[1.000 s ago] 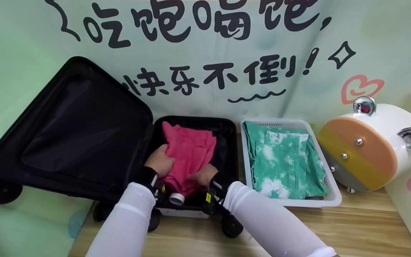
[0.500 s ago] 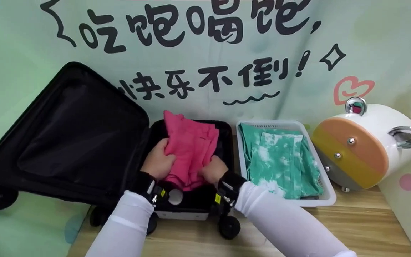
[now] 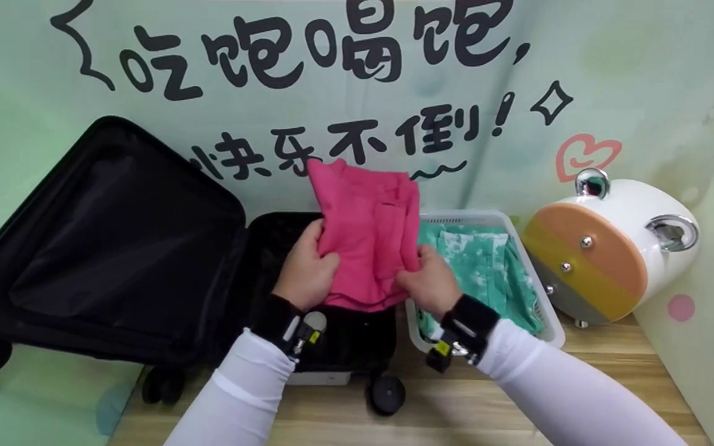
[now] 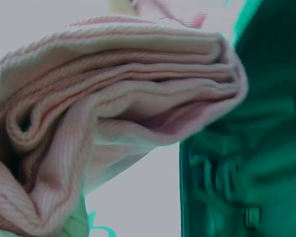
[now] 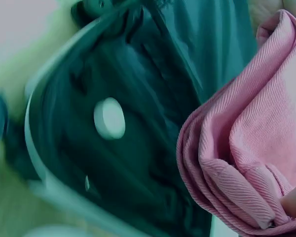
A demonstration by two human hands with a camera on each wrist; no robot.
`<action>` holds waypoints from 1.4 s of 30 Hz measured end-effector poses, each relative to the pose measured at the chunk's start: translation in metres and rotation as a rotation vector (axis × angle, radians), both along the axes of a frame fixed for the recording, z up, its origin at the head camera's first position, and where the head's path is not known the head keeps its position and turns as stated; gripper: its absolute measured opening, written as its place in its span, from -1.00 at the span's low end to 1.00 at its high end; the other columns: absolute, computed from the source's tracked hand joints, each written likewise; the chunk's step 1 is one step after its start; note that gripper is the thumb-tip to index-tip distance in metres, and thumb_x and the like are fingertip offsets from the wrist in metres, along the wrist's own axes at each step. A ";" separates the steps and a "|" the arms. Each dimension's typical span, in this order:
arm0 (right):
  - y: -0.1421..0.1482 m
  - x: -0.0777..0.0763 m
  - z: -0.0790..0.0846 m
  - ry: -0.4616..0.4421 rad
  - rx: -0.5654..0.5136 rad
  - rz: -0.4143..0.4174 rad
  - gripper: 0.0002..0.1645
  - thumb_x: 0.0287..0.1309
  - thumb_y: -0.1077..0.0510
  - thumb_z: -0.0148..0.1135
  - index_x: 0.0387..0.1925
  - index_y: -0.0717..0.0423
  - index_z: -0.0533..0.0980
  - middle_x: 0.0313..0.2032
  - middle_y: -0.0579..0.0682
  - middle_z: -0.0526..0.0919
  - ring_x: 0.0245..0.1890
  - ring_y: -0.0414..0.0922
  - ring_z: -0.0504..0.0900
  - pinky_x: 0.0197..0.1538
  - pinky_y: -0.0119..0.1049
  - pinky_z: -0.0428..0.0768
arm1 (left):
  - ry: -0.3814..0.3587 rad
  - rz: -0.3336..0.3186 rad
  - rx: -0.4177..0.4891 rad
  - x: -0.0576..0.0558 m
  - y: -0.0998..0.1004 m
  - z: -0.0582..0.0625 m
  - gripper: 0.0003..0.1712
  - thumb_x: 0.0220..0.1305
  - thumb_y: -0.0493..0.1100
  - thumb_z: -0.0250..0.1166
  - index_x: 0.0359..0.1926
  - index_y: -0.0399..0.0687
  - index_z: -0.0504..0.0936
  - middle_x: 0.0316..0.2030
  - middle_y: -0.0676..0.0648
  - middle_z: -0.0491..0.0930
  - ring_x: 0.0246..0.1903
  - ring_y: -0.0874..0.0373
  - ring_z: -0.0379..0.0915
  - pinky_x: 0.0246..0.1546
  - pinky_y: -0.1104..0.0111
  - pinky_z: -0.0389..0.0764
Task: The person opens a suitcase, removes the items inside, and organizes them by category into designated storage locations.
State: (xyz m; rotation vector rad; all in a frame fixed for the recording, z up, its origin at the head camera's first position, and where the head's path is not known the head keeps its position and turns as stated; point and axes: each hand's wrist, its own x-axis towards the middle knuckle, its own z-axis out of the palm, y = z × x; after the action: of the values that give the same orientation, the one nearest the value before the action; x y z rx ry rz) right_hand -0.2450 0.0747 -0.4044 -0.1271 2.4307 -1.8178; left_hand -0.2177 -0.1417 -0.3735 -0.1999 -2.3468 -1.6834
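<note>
A folded pink garment (image 3: 363,241) of ribbed, twill-like cloth is held up in front of the body by both hands. My left hand (image 3: 308,267) grips its left edge, thumb on top. My right hand (image 3: 432,284) pinches the opposite edge near the lower corner. In the left wrist view the stacked layers of the garment (image 4: 138,94) fill the upper left, and the right wrist view shows its folded end (image 5: 246,143). The garment hangs over the right part of the open black suitcase (image 3: 357,347) and overlaps the white basket's left side in the head view.
Green-and-white tie-dye cloth (image 3: 487,272) lies folded in the white basket (image 3: 552,337). A small white round object (image 5: 110,118) sits inside the suitcase. The raised suitcase lid (image 3: 127,241) leans left. A white drum-shaped item (image 3: 617,248) with chrome rings stands right, on the wooden tabletop (image 3: 456,409).
Both hands have lifted the pink garment up out of the suitcase and carried it rightward. The head view has shifted slightly, so the background sits further left.
</note>
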 end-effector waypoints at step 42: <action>0.193 0.014 -0.068 0.217 0.733 -0.116 -0.18 0.18 0.27 0.22 0.44 0.27 0.16 0.40 0.42 0.05 0.23 0.49 0.13 0.25 0.30 0.14 | -0.194 -0.039 -0.856 -0.016 0.166 -0.086 0.03 0.45 0.10 0.11 0.55 -0.05 -0.41 0.54 -0.13 -0.32 0.42 -0.18 -0.02 0.35 -0.02 0.07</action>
State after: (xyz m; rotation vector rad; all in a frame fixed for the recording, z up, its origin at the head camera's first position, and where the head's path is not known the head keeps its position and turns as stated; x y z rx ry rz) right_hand -0.2312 0.2679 -0.4727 -0.1250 3.1324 -0.8675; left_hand -0.2334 0.0243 -0.4597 -0.2321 -3.0778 -0.6230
